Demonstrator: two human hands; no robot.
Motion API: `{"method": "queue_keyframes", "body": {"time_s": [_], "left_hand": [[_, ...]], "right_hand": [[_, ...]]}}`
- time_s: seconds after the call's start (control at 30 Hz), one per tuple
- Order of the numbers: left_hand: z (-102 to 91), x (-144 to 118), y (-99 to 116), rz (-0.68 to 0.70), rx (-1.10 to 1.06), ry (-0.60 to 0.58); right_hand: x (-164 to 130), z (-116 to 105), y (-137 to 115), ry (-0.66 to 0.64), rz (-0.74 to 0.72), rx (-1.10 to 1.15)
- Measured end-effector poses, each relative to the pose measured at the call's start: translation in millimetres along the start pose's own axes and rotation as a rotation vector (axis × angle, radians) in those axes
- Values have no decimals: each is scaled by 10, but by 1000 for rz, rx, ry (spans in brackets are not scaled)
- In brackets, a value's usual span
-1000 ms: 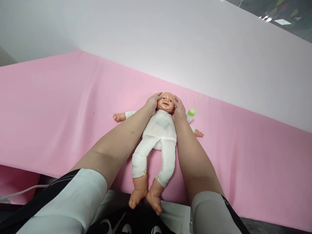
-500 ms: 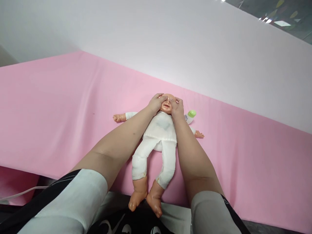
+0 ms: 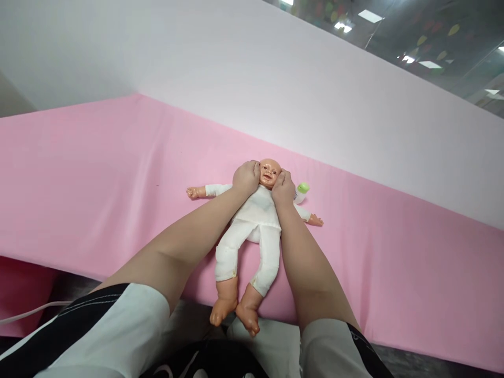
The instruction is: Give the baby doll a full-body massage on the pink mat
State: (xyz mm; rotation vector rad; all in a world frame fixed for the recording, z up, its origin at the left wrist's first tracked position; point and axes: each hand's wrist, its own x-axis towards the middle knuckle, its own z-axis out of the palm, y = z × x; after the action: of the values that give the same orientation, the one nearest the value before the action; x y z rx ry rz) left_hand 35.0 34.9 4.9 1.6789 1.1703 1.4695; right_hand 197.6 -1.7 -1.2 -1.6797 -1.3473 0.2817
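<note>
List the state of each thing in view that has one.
Baby doll: on its back, face up, eyes open, arms spread.
Left hand: bent, against one side of the doll's head.
Right hand: bent, against the other side.
Green-capped bottle: cap on; upright or tilted, unclear.
Pink cover: spread out, creased.
Lights: lit.

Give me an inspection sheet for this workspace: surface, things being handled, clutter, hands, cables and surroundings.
Surface: pink-covered table, cover softly creased.
Things handled: white-clothed doll, lying face-up, arms spread, feet toward the person.
Clutter: green-capped bottle beside the doll, partly hidden by the right hand; its label is unreadable.
Hands: left hand and right hand against opposite sides of the doll's head.
Cables: pale cable at lower left.
Surroundings: pale panel behind the table; grey area with bright lights beyond, upper right.
</note>
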Motion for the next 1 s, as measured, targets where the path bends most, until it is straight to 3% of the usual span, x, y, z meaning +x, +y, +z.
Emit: {"method": "queue_keyframes", "body": {"time_s": [0.2,0.37,1.0], "left_hand": [[-154,-143,47,13,-60,-152],[-224,-142,105,-30,-129,-252],[-172,-66,-90,-61,-127,-183]], "right_hand": [[-175,-135,7,-96,-89,-95],[-152,-179,-49,-154,-43,-68],[-120,-165,35,-106,-141,-27]]}}
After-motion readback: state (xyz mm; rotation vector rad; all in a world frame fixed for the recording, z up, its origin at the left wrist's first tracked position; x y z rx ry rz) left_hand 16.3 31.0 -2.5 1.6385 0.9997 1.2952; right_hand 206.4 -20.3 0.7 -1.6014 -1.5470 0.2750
